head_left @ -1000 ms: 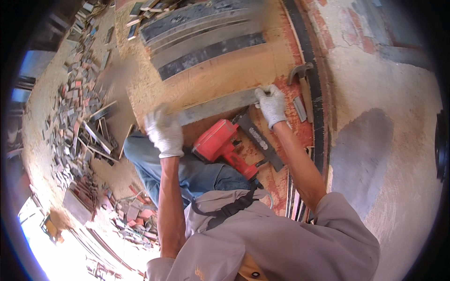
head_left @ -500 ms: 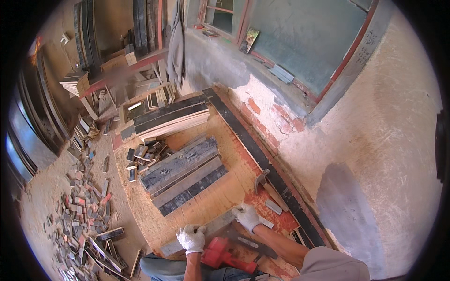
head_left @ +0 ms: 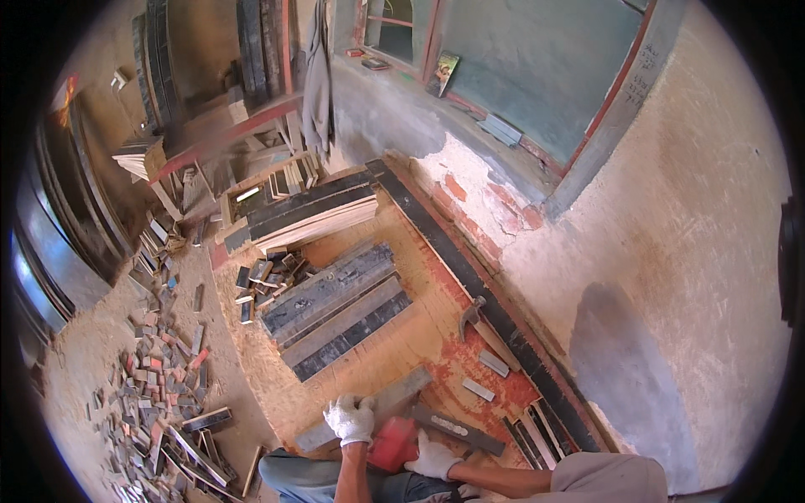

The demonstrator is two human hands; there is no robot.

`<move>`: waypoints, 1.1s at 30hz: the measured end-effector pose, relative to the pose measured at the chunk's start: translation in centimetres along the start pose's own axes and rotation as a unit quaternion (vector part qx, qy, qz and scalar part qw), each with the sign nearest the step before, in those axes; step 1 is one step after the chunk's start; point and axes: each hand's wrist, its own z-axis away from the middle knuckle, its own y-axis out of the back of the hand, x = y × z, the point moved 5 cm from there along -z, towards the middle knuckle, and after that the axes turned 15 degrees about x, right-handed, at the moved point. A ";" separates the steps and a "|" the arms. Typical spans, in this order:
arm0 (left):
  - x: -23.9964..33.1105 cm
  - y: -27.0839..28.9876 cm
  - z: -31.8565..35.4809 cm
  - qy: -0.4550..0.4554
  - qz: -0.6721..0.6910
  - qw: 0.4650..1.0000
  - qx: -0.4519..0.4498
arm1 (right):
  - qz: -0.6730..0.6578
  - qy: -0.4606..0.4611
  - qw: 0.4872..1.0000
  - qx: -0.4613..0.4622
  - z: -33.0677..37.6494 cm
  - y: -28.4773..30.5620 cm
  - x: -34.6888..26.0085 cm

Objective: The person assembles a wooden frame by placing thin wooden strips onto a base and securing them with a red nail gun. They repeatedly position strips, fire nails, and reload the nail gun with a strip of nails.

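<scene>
Left hand (head_left: 351, 419) presses flat, ungripping, on grey plank (head_left: 369, 408), long axis toward hammer (head_left: 475, 312); right hand (head_left: 432, 458) grips red power tool (head_left: 392, 443).

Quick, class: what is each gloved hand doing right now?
Left hand: pressed flat on the grey wooden strip, fingers not curled around it.
Right hand: resting beside the red power tool; whether it grips cannot be told.
</scene>
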 end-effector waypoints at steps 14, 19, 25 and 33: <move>0.6 0.0 -0.2 -0.008 0.004 1.000 -0.003 | -0.202 -0.049 0.977 -0.049 3.8 16.5 2.6; 0.4 -0.3 -0.2 -0.020 -0.008 1.000 0.004 | -0.310 -0.057 0.949 -0.002 4.0 19.6 1.1; 0.7 0.1 -0.2 0.007 -0.012 1.000 -0.006 | -0.281 -0.028 0.959 0.012 1.8 20.6 0.6; 0.5 0.7 -0.8 -0.022 -0.004 1.000 -0.010 | -0.323 -0.094 0.941 0.038 0.6 21.0 -0.4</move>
